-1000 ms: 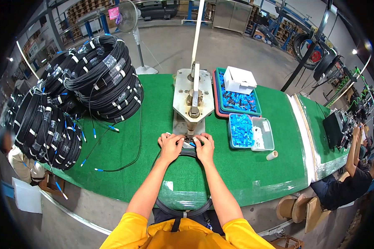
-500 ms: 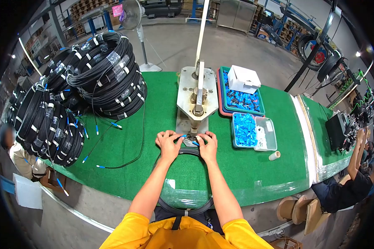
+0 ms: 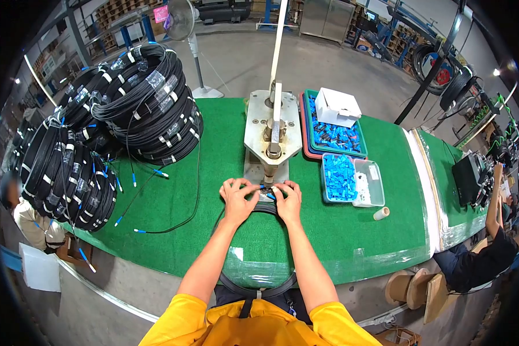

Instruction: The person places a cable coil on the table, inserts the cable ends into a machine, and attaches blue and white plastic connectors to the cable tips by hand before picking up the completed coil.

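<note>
A metal press (image 3: 273,130) with a long upright lever stands on the green table mat (image 3: 225,150). Under its ram, my left hand (image 3: 238,199) pinches a small blue connector (image 3: 262,186) from the left. My right hand (image 3: 288,200) is closed at the right side of the press base, beside a second blue piece (image 3: 271,196); what its fingertips hold is too small to make out. A black cable coil (image 3: 265,207) lies between my wrists and hangs over the table's front edge.
Stacked black cable coils (image 3: 150,109) fill the left. Right of the press are a green tray (image 3: 360,151) of blue parts with a white box (image 3: 337,108), a tub of blue pieces (image 3: 339,177) and a small roll (image 3: 381,214). A co-worker (image 3: 481,259) sits far right.
The view has shifted slightly. Both hands stay at the press base, with small finger movements around the blue pieces. The co-worker's arms have moved a little.
</note>
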The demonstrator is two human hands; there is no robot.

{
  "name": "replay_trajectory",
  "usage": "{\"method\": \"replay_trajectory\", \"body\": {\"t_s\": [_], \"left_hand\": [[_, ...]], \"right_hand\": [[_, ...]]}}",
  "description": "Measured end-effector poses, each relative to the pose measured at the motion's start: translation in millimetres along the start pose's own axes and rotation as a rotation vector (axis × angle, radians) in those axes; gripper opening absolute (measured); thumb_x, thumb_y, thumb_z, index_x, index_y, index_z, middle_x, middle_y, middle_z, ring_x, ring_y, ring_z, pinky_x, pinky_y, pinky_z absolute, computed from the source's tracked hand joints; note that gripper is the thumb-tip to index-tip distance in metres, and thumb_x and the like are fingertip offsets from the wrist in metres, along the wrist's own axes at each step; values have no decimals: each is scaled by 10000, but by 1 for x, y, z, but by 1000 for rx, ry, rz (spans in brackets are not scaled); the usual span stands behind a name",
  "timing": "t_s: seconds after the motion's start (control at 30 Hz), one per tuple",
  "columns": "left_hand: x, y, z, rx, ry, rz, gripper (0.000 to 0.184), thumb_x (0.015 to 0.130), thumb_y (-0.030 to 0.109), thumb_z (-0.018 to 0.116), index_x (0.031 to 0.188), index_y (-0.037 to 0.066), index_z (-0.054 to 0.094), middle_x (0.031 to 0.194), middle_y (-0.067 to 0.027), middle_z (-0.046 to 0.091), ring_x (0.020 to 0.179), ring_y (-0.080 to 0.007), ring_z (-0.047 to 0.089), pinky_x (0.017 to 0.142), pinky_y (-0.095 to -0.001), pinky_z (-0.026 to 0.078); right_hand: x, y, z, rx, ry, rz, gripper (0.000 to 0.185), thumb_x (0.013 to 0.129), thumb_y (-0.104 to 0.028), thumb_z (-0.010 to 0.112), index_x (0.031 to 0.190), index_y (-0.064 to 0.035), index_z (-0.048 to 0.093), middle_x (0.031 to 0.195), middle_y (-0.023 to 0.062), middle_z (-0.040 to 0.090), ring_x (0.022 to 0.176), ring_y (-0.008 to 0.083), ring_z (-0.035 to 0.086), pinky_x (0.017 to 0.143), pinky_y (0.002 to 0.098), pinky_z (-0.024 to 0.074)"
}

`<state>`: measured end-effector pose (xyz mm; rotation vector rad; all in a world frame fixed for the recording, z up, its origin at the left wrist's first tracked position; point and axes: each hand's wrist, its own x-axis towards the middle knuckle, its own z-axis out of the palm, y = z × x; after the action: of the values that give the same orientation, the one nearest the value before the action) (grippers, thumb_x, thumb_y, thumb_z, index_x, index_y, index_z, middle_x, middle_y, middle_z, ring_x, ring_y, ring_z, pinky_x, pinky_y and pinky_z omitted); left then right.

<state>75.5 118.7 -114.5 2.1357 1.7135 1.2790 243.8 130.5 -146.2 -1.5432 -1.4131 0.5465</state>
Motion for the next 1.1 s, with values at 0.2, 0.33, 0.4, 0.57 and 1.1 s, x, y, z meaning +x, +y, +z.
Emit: {"method": "replay_trajectory", "body": {"t_s": [0.2, 0.33, 0.4, 0.57, 1.1], "left_hand": [[3, -3, 5, 58, -23, -106, 187, 845, 297, 733, 956, 151, 770, 1078, 4, 647, 1118, -299, 452, 1017, -488, 253], [1, -7, 12, 83, -64, -84, 161, 878, 272, 695, 962, 159, 773, 1023, 5, 709, 1152, -287, 461, 998, -486, 259], [0, -8, 12, 99, -43, -86, 159, 884, 267, 686, 963, 159, 773, 995, 3, 726, 1155, -281, 470, 990, -483, 262], [1, -9, 13, 114, -53, -97, 165, 872, 257, 691, 965, 151, 777, 949, -4, 732, 1091, -266, 515, 946, -458, 285], [5, -17, 14, -4, -100, -110, 148, 877, 199, 664, 958, 140, 774, 827, -73, 695, 791, -299, 601, 798, -431, 443]], "right_hand": [[1, -1, 1, -7, 5, 0, 159, 855, -235, 714, 995, -178, 762, 1189, 104, 589, 1133, 300, 530, 982, 439, 409], [1, 1, 1, 4, 8, -1, 157, 853, -240, 714, 988, -176, 763, 1183, 105, 589, 1129, 303, 529, 984, 444, 406], [2, 1, 2, -7, 12, -10, 157, 853, -241, 713, 987, -176, 763, 1181, 104, 589, 1130, 303, 528, 984, 445, 405], [0, 0, 2, -20, 22, -2, 155, 857, -242, 709, 986, -175, 763, 1176, 101, 586, 1131, 302, 524, 982, 444, 402], [-3, -6, 2, -104, 47, -24, 141, 871, -238, 692, 972, -169, 763, 1097, 82, 609, 1077, 287, 545, 950, 441, 409]]}}
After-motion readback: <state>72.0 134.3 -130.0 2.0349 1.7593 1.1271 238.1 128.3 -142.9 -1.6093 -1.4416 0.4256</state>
